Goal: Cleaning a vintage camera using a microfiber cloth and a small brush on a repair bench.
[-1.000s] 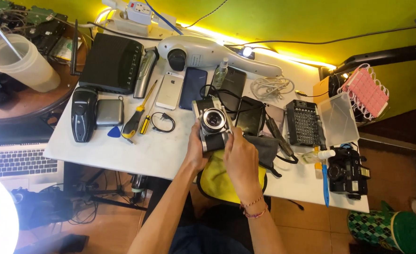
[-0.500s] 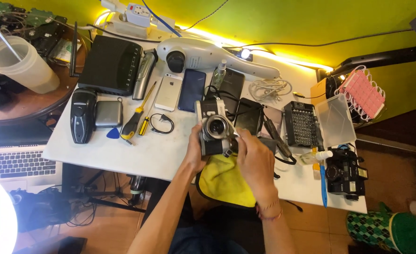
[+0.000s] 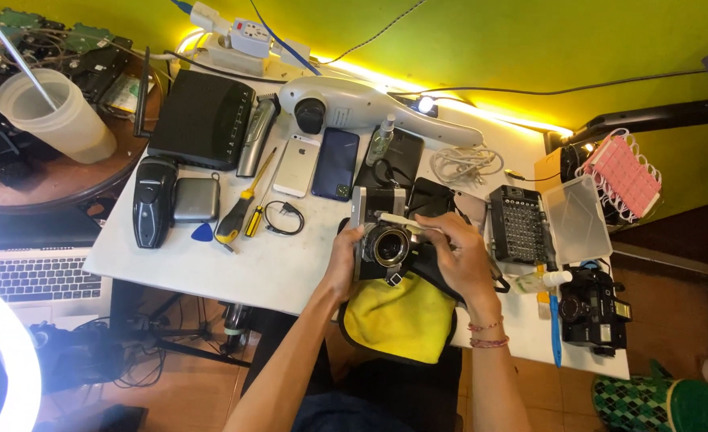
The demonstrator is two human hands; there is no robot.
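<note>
Centre frame: my left hand (image 3: 343, 262) cradles the old camera (image 3: 380, 238) by its body; right fingers (image 3: 442, 232) pinch what looks like a swab. Heavy, rigid, glass fragile.

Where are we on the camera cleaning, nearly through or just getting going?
Mid-job, by the look of it. Done: tools laid out on the white table, yellow cloth below the work. In hand: the left hand steadies the old camera while the right hand works a pale swab-like stick above its lens. Left: I can't tell.
</note>
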